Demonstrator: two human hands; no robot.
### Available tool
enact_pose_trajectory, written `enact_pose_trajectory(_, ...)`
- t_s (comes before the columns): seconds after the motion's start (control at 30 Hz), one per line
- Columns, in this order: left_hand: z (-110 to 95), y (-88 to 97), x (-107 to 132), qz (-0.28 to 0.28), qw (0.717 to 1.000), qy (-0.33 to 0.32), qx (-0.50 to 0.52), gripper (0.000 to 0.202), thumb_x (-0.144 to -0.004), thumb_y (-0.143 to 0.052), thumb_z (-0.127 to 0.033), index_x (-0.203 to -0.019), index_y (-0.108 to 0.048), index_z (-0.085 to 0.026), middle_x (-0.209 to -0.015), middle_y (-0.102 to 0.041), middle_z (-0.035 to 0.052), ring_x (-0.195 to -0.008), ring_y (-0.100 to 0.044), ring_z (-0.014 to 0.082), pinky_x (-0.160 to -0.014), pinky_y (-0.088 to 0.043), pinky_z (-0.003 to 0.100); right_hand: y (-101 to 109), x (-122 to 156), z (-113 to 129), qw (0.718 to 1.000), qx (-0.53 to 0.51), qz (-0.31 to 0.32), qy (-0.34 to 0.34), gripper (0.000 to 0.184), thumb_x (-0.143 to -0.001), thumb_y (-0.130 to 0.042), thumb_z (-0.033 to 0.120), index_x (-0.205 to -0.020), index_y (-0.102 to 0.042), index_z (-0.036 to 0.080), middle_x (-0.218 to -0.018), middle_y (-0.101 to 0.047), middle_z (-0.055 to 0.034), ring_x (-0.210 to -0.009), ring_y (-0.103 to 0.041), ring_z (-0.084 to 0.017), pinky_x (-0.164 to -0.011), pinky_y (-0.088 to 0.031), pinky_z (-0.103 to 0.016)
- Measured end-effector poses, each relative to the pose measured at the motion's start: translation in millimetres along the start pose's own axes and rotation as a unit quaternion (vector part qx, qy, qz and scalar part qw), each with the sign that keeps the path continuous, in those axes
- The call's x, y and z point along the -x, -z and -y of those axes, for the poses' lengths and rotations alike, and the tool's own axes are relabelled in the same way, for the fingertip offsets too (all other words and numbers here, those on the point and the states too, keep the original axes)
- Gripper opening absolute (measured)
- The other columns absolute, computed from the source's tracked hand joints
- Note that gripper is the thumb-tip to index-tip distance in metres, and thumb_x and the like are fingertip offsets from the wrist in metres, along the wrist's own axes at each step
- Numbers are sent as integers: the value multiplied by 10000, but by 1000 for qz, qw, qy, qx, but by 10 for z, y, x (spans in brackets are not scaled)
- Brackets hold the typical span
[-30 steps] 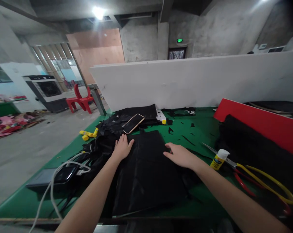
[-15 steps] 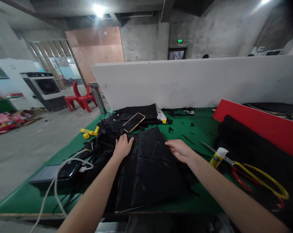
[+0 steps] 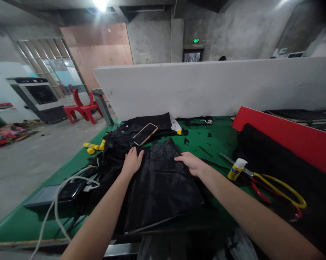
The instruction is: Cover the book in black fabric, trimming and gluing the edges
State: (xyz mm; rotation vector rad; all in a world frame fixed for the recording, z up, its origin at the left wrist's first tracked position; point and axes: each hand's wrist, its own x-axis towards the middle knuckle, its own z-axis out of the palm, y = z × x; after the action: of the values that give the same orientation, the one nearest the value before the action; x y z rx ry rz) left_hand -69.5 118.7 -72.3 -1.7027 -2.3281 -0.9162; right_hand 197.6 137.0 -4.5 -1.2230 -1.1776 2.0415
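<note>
A black fabric-covered panel (image 3: 163,184) lies in front of me on the green table, its right side slightly raised. My right hand (image 3: 191,162) pinches its right edge, thumb on top. My left hand (image 3: 132,161) rests flat at its left upper side, fingers spread over black cloth. Just beyond that hand lies a phone (image 3: 145,134) on a stack of black pieces (image 3: 160,121). Right of my right hand stands a yellow glue stick (image 3: 237,169) with a white cap, beside scissors (image 3: 273,186) with red and yellow handles.
On the left, white cables (image 3: 60,198) cross a dark device (image 3: 54,195). Yellow glue sticks (image 3: 94,146) lie at the table's left edge. A long white board (image 3: 201,86) stands across the back. A red board (image 3: 282,139) and black cloth (image 3: 263,162) are at right.
My right hand has moved left and now lifts the panel's right edge, so its surface bends up a little. My left hand stays at the left side. The view has shifted slightly.
</note>
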Motion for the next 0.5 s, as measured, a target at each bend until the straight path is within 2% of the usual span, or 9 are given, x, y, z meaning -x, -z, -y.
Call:
enact_pose_trajectory(0.1,-36,70,-13,-19,999,-9,42,359,-925,-482,-324,-1223,-529,-130,-1303,-512,146,-1231,-472,266,-1031,-390,442,32,-35,7,1000,-20,-2,-22,347,-893,-558,354,-1182,-543,163,-1167,-572,-83,-973,-590,-198,-809,-516,-406)
enact_pose_trajectory(0.2,-84,171,-28,-43,995,-19,87,354,-934,-424,-322,-1217,-533,-138,-1274,-534,134,-1240,-467,239,-1065,-363,375,94,-37,54,998,-50,4,-39,351,-893,-557,355,-1187,-540,164,-1175,-568,-85,-981,-588,-200,-814,-514,-409)
enact_pose_trajectory(0.33,-110,243,-44,-57,988,7,140,310,-932,-457,-320,-1177,-542,-150,-1169,-577,112,-1057,-577,216,-945,-465,411,174,-12,171,994,-89,15,-68,354,-895,-553,360,-1189,-538,164,-1175,-568,-85,-980,-588,-200,-813,-514,-409)
enact_pose_trajectory(0.4,-108,238,-49,-44,985,26,166,312,-916,-519,-331,-1167,-546,-149,-1152,-585,95,-988,-599,203,-868,-502,418,212,6,238,992,-106,17,-63,354,-896,-552,362,-1189,-538,164,-1174,-569,-85,-979,-589,-200,-812,-515,-409)
enact_pose_trajectory(0.5,-120,201,-48,-12,978,46,203,340,-899,-558,-343,-1184,-541,-158,-1176,-576,86,-991,-597,205,-829,-517,417,283,32,324,992,-122,9,-41,350,-897,-550,363,-1185,-540,163,-1169,-571,-84,-972,-591,-197,-807,-516,-404)
